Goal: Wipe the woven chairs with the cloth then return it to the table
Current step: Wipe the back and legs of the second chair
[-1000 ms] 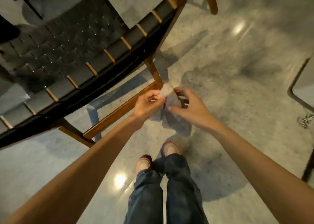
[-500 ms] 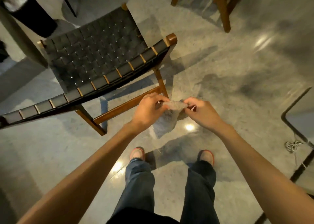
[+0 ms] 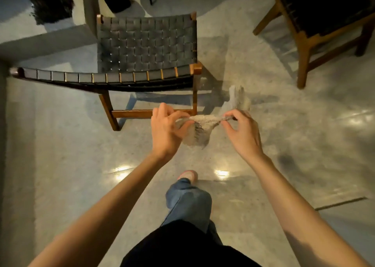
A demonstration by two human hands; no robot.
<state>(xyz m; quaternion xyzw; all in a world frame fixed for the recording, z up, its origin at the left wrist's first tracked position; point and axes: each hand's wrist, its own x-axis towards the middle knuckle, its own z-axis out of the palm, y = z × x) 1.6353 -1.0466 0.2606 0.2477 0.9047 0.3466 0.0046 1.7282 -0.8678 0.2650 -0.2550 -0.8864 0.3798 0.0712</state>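
— What's changed?
— The left hand (image 3: 166, 133) and right hand (image 3: 244, 134) have drawn apart, stretching the cloth (image 3: 203, 124) out. Each hand's fingers (image 3: 174, 115) pinch one end.
— Where is it?
— In the air, just this side of the woven chair (image 3: 146, 45), which is now square ahead. Likely readying to wipe, as the seat isn't yet touched.

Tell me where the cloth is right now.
In the head view, the cloth hangs at mid-frame, pinched between the left hand and the right hand, above the floor just nearer the camera than the woven chair.
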